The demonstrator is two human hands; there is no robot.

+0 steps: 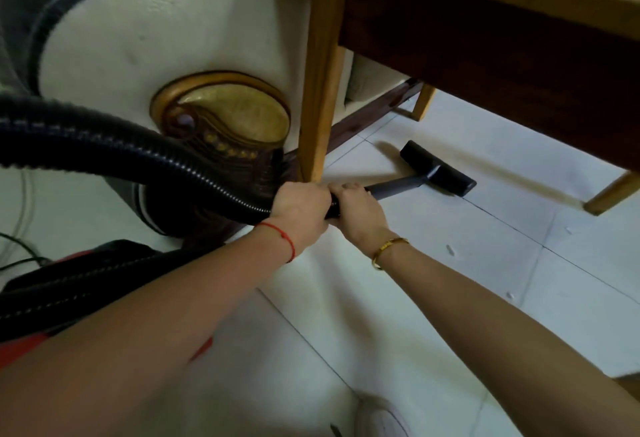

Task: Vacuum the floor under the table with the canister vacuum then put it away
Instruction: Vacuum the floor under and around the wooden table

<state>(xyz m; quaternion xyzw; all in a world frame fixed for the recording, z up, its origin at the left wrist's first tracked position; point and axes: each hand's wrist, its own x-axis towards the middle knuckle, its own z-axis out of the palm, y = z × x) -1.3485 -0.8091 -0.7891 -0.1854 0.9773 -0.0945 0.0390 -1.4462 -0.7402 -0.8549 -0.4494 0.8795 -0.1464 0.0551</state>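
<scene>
Head view: 2 hands working the vacuum wand under the table, vacuuming step in progress.

Left hand [300,208] is wrapping closed around the hose [145,156] end; right hand [360,212], just ahead and touching it, is gripping the wand [398,187]. Floor nozzle [438,168] is lying flat on the tiles ahead of the right hand, beneath the table [502,48]. Canister [52,284] is sitting behind the left forearm. Judged: sweeping unfinished; specks are remaining right of the right arm; storing not yet begun.
</scene>
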